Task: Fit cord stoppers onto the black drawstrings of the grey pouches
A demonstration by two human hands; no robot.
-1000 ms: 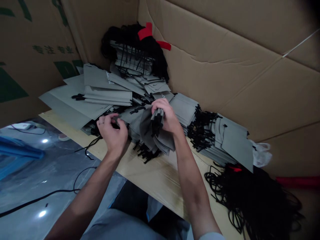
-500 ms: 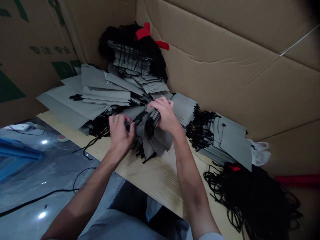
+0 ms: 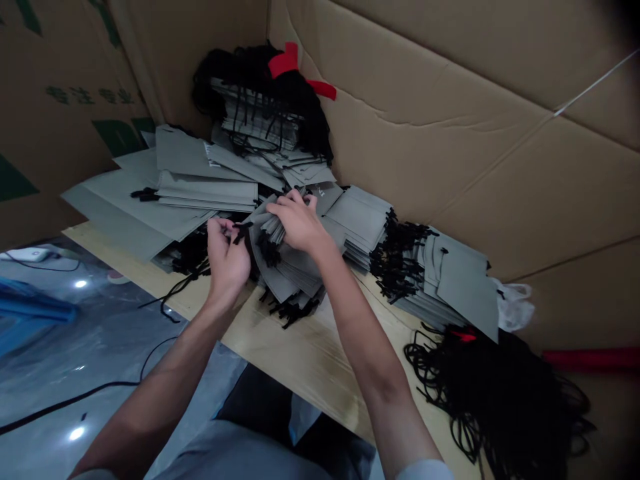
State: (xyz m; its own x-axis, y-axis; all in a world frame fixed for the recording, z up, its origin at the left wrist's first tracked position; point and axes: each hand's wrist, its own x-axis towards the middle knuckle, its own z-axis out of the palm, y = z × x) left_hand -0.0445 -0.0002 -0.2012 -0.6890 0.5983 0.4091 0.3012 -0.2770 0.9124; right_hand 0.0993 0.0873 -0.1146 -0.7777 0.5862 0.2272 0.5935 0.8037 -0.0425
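- Your right hand (image 3: 296, 223) clasps a fanned bundle of grey bags (image 3: 285, 267), fingers clenched.
- At nine o'clock, your left hand (image 3: 227, 257) pinches a black cord (image 3: 242, 231) above the table (image 3: 295, 353).

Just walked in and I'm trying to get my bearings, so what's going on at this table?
A person is working at a wooden table walled in by cardboard. Their right hand grips a fanned bundle of grey bags, and their left hand pinches a black cord at the bundle's edge. More grey bags lie in stacks behind and to the right. A loose heap of black cords sits at the table's right end.
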